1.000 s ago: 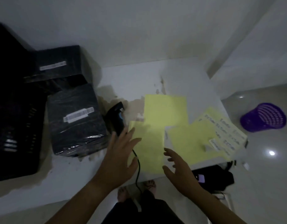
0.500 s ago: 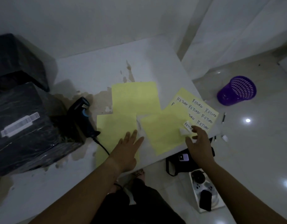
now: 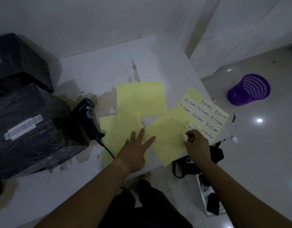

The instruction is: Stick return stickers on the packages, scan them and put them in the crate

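Over the table (image 3: pixel 96 71), a return sticker (image 3: pixel 184 137) sits pinched between right fingers (image 3: pixel 189 134)

The single head camera looks forward and steeply down, close above the table (image 3: pixel 100 71).

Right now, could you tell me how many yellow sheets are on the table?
4: a blank sheet mid-table, another under the left hand, a third by the right hand, the RETURN sticker sheet rightmost.
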Demonstrator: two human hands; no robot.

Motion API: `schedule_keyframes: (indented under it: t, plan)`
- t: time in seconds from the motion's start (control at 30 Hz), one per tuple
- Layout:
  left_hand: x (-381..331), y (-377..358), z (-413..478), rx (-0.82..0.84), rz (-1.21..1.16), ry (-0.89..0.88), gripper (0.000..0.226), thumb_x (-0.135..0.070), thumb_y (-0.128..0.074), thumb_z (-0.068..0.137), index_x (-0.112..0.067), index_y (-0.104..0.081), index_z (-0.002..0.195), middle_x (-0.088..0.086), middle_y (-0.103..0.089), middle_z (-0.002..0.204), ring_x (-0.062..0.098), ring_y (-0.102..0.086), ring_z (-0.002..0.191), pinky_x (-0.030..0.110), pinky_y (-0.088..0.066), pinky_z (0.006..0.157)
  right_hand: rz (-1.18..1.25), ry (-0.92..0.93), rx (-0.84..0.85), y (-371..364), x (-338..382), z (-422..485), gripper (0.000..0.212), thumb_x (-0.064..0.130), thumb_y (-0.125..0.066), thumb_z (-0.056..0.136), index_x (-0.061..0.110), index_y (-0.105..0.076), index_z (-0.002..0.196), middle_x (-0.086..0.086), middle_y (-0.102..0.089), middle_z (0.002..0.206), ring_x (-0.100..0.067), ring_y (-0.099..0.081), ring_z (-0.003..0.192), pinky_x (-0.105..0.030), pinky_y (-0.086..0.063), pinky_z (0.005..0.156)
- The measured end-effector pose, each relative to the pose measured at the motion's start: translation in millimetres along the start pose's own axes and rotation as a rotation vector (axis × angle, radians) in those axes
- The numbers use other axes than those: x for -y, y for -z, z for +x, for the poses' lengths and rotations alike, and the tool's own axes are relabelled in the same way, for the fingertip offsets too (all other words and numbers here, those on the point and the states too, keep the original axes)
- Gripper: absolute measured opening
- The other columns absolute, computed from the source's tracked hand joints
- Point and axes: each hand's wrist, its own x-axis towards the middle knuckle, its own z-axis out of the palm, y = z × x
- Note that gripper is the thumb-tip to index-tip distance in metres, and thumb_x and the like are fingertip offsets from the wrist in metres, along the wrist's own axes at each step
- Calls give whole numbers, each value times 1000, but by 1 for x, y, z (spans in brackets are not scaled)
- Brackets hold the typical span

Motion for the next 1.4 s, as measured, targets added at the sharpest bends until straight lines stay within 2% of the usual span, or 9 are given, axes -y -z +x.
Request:
schedule_keyframes:
  t: [0.17,0.3,0.6,0.8,0.9,1.03,1.13,1.2,1.4]
  plan:
    - [-8,-1,2,45,124,30,87,-27,-47,103,-46,18,157,10,37,164,52,17,152,65,-20,119,44,26,77,-7,6,-5,20,17,-63,93,17,-66,114,3,-65,98,-11,-63,86,-21,-46,70]
    - [-10,-1,-1,69,161,56,77,-34,-42,106,-39,10,162,11,33,165,50,19,152,67,-10,120,10,81,158,-9,11,-10,15,10,-59,93,19,-69,100,5,-67,97,-2,-57,77,-10,-37,61]
    - [-12,5,-7,6,175,61,78,-38,-42,105,-28,9,164,12,29,167,41,22,154,63,1,123,160,115,278,-5,14,-34,8,25,-70,90,26,-63,86,8,-67,98,-10,-64,95,-40,-52,82]
    - [-9,24,-35,-194,-285,14,82,-48,-49,104,-33,5,163,-4,23,169,21,15,157,46,-4,128,208,270,214,10,51,-50,11,28,-66,94,23,-61,85,10,-65,86,-7,-61,87,-35,-49,73]
    - [-8,39,-64,-321,-757,76,71,-58,-56,97,-39,-24,158,-22,-16,161,2,-17,149,28,-24,120,209,417,150,20,93,-56,14,27,-67,92,23,-59,82,10,-64,81,-8,-61,83,-23,-46,67]
    - [6,61,-114,-531,-1195,131,49,-80,-59,80,-37,-65,103,-17,-67,110,3,-63,109,35,-48,91,231,567,124,24,155,-72,17,21,-68,92,20,-57,79,5,-62,76,-13,-60,77,-27,-46,68]
    - [19,73,-155,-640,-1259,137,47,-78,-59,73,-33,-62,85,9,-69,102,26,-66,96,47,-52,86,256,641,178,19,202,-90,16,23,-68,91,20,-57,80,5,-61,77,-15,-60,81,-28,-45,73]
    - [30,78,-179,-738,-1293,128,48,-73,-68,74,-27,-62,85,17,-64,96,30,-63,84,43,-52,76,240,682,212,11,232,-105,16,26,-70,90,24,-58,79,7,-63,78,-13,-61,83,-27,-46,75]
    - [72,75,-238,-944,-1324,165,28,-35,-82,84,-14,-64,88,-6,-65,74,7,-58,65,23,-47,61,227,765,250,-23,301,-148,20,22,-74,84,27,-58,74,9,-64,76,-11,-62,82,-22,-46,73]
